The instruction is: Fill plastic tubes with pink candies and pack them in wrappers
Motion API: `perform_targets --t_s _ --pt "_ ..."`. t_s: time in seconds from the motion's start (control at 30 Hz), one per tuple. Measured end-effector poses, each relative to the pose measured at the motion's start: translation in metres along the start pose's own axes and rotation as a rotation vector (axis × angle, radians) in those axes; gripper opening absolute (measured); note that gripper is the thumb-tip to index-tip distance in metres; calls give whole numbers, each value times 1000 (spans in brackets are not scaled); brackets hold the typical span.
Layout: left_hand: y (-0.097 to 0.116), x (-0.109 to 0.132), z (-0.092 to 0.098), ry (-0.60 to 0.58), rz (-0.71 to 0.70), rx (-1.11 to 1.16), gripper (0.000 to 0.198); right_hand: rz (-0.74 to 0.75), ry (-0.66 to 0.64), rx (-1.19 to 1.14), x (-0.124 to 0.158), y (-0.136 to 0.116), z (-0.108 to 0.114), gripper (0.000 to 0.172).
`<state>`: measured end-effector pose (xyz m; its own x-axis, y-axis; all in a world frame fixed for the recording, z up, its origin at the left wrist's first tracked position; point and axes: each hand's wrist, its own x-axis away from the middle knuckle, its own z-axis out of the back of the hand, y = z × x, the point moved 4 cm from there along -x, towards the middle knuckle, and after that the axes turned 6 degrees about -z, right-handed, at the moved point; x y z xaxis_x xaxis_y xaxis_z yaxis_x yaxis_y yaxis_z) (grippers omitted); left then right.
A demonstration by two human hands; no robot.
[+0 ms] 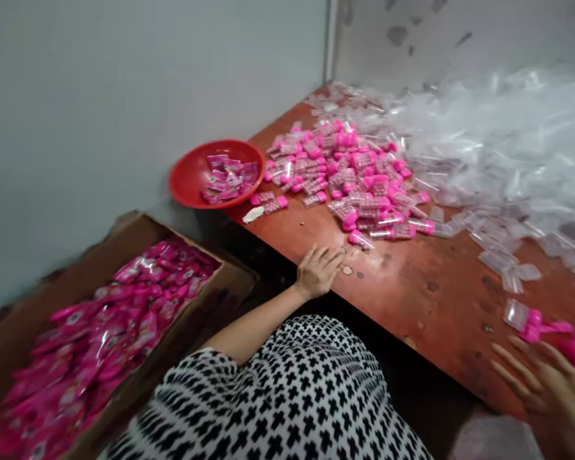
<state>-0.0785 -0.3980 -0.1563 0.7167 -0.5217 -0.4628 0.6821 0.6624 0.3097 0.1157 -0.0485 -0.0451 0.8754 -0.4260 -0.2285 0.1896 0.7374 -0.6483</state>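
My left hand (317,271) lies flat on the near edge of the reddish-brown table (412,287), fingers stretched out and holding nothing. It is just short of a heap of small clear tubes with pink caps (349,172). At the lower right, my right hand (544,383) is blurred, with its fingers spread over the table's edge. It is next to a few pink pieces and a clear packet (541,322), and I see nothing in it.
A red bowl (191,176) with pink packets sits at the table's left corner. A big pile of clear plastic bags (508,140) covers the far right. An open cardboard box (124,236) full of pink packets stands at the lower left, by the grey wall.
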Motion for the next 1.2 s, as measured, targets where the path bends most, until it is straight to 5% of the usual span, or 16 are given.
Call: perform_targets --t_s 0.1,0.2,0.27,0.37,0.53,0.63,0.73,0.83,0.93,1.03,1.2 --pt "3 -1 -3 11 -53 -10 40 70 -278 77 -42 -26 -105 50" --pt "3 -1 -6 52 -76 -29 41 534 -469 188 -67 -77 -194 49" --pt "1 -1 -7 87 -73 -39 39 759 -469 305 -82 -105 -236 49" --pt "-1 -1 -7 143 -53 -56 36 902 -419 425 -112 -129 -273 48" --pt "8 -2 -2 135 -54 65 34 976 -333 476 -149 -133 -283 48" --pt "-6 -8 27 220 63 258 38 920 -233 479 -155 -126 -282 46" --pt "-58 -20 92 350 241 266 36 877 -157 453 -153 -121 -283 46" --pt "-140 -28 175 426 406 53 32 879 -115 436 -151 -120 -281 47" --pt "-223 -23 229 275 728 -182 29 898 -91 444 -151 -122 -279 49" --pt "-267 -14 235 34 882 -207 26 919 -76 451 -150 -125 -276 50" --pt "-273 -17 203 -232 1026 -249 54 928 -56 452 -149 -128 -274 49"
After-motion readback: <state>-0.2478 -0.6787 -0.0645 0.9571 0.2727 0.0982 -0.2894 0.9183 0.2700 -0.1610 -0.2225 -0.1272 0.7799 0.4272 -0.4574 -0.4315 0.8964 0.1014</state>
